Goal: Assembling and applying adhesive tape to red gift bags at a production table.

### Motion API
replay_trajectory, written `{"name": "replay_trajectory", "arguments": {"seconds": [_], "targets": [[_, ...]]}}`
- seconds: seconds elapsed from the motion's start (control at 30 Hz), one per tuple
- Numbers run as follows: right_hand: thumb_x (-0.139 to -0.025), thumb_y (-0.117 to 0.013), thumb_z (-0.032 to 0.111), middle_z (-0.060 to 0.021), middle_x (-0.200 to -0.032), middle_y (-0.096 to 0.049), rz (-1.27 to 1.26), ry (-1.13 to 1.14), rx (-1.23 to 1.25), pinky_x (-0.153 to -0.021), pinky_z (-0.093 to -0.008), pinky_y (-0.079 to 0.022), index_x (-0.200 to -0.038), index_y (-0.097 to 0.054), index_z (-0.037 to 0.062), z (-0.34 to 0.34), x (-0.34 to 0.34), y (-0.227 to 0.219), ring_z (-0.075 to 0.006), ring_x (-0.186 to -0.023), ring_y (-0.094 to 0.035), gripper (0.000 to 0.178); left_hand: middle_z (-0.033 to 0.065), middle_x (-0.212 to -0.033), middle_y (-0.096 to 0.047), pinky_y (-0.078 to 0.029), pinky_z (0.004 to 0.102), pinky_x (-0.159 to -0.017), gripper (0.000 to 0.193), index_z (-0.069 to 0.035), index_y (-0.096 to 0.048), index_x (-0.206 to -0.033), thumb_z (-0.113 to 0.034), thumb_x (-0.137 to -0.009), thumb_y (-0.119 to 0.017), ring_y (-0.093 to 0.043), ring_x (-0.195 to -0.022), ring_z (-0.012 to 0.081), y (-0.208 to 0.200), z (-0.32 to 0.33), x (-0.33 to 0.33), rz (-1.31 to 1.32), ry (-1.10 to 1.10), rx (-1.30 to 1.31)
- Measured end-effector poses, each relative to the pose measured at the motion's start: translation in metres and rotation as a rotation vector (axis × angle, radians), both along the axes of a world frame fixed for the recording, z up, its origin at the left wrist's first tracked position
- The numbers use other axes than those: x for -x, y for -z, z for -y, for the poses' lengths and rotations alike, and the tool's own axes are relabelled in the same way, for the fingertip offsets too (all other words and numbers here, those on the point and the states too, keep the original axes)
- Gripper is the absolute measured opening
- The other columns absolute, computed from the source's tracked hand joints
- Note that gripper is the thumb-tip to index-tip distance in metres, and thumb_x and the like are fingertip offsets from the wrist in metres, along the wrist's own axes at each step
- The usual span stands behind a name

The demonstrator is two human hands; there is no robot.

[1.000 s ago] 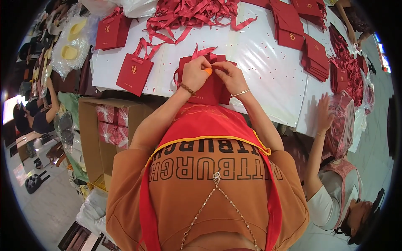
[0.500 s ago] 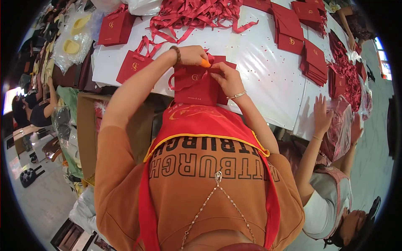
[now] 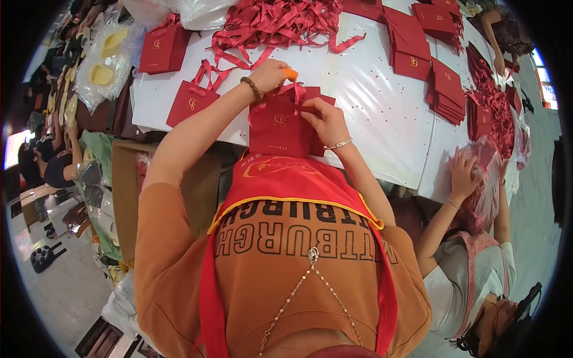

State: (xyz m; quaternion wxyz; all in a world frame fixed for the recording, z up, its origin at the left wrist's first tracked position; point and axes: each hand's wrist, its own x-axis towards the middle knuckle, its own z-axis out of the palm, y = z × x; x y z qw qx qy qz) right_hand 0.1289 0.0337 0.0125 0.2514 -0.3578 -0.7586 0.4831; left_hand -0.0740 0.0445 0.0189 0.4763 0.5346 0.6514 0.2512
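Observation:
A dark red paper bag with a gold mark stands upright at the table's near edge, against my apron. Red ribbon loops at its top edge. My left hand is closed above the bag's upper left, with a small orange piece at its fingertips; whether it is a tool or a finger cover I cannot tell. At the bag's upper right, my right hand pinches the top edge, its fingertips close to the ribbon. A further red bag or panel shows behind the first one.
Finished-looking red bags with ribbon handles lie left. A heap of red ribbons covers the far middle, and stacked flat red bags lie right. A cardboard box stands at lower left. A co-worker at right handles a plastic-wrapped red bundle.
My left hand has moved up and left, away from the right hand, with the orange piece. My right hand stays at the bag's top edge, slightly lower. The co-worker's hands have closed around the wrapped bundle.

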Motion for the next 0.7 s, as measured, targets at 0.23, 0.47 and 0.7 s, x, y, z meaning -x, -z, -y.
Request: {"name": "replay_trajectory", "arguments": {"seconds": [0.23, 0.47, 0.7], "targets": [[-0.073, -0.066, 0.013, -0.0088, -0.073, -0.06, 0.131, 0.028, -0.246, -0.059, -0.0266, -0.044, -0.092, -0.06, 0.0054, -0.003, -0.006, 0.005, -0.0161, -0.063, -0.055, 0.021, 0.0011, -0.072, -0.056, -0.039, 0.0221, -0.055, 0.023, -0.002, -0.058, -0.095, -0.021, -0.082, -0.053, -0.047, -0.055, 0.0074, 0.013, -0.004, 0.027, 0.109, -0.324, 0.02], [-0.072, -0.064, 0.015, -0.009, -0.071, -0.058, 0.05, 0.018, -0.083, -0.061, -0.0328, -0.042, -0.091, -0.06, 0.0084, -0.005, -0.004, 0.005, -0.0226, -0.066, -0.052, 0.02, 0.0017, -0.067, -0.055, -0.038, 0.0214, -0.05, 0.021, -0.005, -0.06, -0.095, -0.02, -0.082, -0.053, -0.048, -0.056, 0.0071, 0.013, 0.002, 0.018, 0.019, -0.078, -0.145], [-0.071, -0.065, 0.015, -0.0082, -0.073, -0.059, 0.079, 0.033, -0.033, -0.062, -0.0321, -0.042, -0.091, -0.06, 0.0092, -0.008, -0.006, 0.006, -0.0233, -0.07, -0.053, 0.021, -0.0001, -0.076, -0.055, -0.038, 0.0192, -0.054, 0.027, -0.004, -0.058, -0.104, -0.022, -0.089, -0.045, -0.045, -0.061, 0.0047, 0.006, 0.003, 0.005, 0.021, 0.129, -0.001]]}}
